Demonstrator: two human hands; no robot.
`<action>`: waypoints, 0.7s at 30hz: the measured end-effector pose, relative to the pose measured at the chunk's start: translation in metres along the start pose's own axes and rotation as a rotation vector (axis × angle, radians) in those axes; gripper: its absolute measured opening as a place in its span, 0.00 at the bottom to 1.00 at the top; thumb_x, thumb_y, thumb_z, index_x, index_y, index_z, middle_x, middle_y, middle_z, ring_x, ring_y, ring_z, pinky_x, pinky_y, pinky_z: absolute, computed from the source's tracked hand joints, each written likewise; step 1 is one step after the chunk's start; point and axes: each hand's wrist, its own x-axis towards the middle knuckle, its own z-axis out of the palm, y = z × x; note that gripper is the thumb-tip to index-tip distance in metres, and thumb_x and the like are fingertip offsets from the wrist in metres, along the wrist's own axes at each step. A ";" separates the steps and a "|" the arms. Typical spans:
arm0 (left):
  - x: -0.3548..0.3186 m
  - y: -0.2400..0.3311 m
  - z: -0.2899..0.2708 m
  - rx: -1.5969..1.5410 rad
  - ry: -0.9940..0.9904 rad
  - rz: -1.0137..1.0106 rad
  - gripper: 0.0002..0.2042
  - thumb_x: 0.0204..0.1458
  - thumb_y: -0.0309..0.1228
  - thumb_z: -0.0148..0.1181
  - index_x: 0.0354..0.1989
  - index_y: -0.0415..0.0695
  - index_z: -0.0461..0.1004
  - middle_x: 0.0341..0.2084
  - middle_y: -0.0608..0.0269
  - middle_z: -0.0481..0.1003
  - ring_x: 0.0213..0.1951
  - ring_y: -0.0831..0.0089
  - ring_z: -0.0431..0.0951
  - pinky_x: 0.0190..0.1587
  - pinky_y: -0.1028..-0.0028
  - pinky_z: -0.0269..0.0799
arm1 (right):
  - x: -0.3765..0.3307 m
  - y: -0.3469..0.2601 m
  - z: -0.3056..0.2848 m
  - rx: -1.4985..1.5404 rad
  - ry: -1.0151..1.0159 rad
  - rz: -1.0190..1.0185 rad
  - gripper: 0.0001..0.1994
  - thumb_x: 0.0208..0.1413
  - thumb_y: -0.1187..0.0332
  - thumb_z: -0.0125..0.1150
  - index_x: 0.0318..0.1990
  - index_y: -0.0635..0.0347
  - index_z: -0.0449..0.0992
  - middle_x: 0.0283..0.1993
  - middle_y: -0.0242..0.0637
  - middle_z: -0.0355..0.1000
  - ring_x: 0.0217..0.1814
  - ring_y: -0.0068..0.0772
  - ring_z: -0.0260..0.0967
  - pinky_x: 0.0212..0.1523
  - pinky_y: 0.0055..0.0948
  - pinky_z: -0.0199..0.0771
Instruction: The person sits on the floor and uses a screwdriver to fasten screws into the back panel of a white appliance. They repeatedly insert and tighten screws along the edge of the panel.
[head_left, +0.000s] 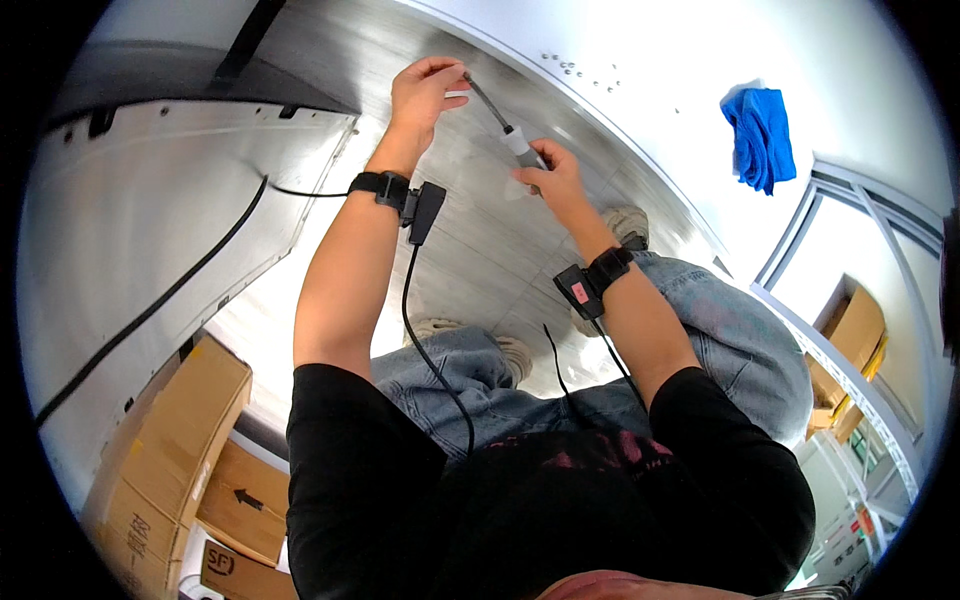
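Note:
My right hand point(552, 182) is closed around the grey and white handle of a screwdriver point(490, 103). Its thin dark shaft points up and left, toward my left hand point(428, 92). The fingers of my left hand are pinched together at the screwdriver's tip. Whether they hold the tip itself or some small piece on it, I cannot make out. Both hands are raised over the grey floor, between a metal panel and a white surface.
Several small metal pieces point(580, 72) lie on the white surface point(660, 60), left of a folded blue cloth point(762, 138). A large metal panel point(180, 200) stands at the left. Cardboard boxes point(180, 450) are lower left, a white metal rack point(850, 350) at right. Black cables point(408, 300) hang from my wrist straps.

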 end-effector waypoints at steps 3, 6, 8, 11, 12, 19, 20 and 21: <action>0.013 -0.001 0.028 -0.048 -0.057 -0.043 0.06 0.53 0.25 0.55 0.38 0.38 0.72 0.31 0.59 0.76 0.33 0.73 0.77 0.35 0.75 0.78 | -0.005 0.008 -0.026 0.000 0.054 -0.013 0.12 0.40 0.73 0.66 0.35 0.61 0.74 0.25 0.28 0.67 0.21 0.19 0.61 0.21 0.22 0.62; 0.031 -0.002 0.042 -0.029 -0.009 0.034 0.06 0.52 0.27 0.58 0.37 0.40 0.75 0.29 0.63 0.76 0.31 0.75 0.76 0.33 0.76 0.75 | -0.012 0.021 -0.052 -0.026 0.075 0.001 0.13 0.40 0.73 0.66 0.36 0.61 0.73 0.25 0.29 0.67 0.22 0.19 0.61 0.21 0.22 0.62; 0.040 -0.003 0.049 0.227 0.028 0.214 0.06 0.50 0.28 0.61 0.34 0.41 0.78 0.27 0.66 0.76 0.30 0.74 0.76 0.32 0.76 0.73 | -0.019 0.023 -0.058 -0.029 0.096 0.034 0.13 0.40 0.73 0.66 0.36 0.61 0.73 0.25 0.29 0.67 0.22 0.19 0.62 0.21 0.22 0.62; 0.042 -0.015 0.065 0.618 0.047 0.435 0.06 0.46 0.30 0.63 0.32 0.46 0.81 0.26 0.66 0.76 0.27 0.74 0.74 0.32 0.75 0.70 | -0.028 0.029 -0.057 -0.005 0.123 0.082 0.14 0.41 0.73 0.66 0.37 0.62 0.73 0.27 0.31 0.68 0.23 0.19 0.62 0.21 0.23 0.62; 0.043 -0.020 0.069 0.684 0.045 0.483 0.06 0.46 0.30 0.64 0.32 0.46 0.81 0.26 0.65 0.76 0.27 0.74 0.74 0.32 0.75 0.70 | -0.028 0.034 -0.057 0.009 0.116 0.089 0.14 0.41 0.73 0.66 0.38 0.62 0.73 0.27 0.31 0.69 0.23 0.20 0.62 0.21 0.23 0.62; 0.047 -0.036 0.082 0.713 0.049 0.597 0.09 0.45 0.31 0.65 0.36 0.47 0.82 0.25 0.64 0.73 0.27 0.73 0.72 0.32 0.75 0.68 | -0.035 0.036 -0.058 0.013 0.124 0.139 0.14 0.42 0.73 0.65 0.39 0.62 0.72 0.29 0.33 0.69 0.24 0.21 0.62 0.23 0.24 0.63; 0.047 -0.036 0.082 0.730 0.049 0.614 0.09 0.46 0.31 0.64 0.36 0.48 0.81 0.25 0.63 0.73 0.27 0.72 0.72 0.32 0.75 0.68 | -0.036 0.034 -0.057 -0.006 0.134 0.141 0.14 0.42 0.73 0.65 0.39 0.62 0.72 0.29 0.33 0.69 0.24 0.22 0.62 0.23 0.24 0.64; 0.047 -0.036 0.081 0.746 0.051 0.630 0.09 0.46 0.31 0.64 0.37 0.48 0.81 0.25 0.63 0.73 0.27 0.72 0.72 0.32 0.75 0.68 | -0.037 0.032 -0.056 -0.026 0.143 0.142 0.14 0.42 0.73 0.65 0.39 0.62 0.72 0.29 0.33 0.69 0.24 0.22 0.63 0.24 0.25 0.64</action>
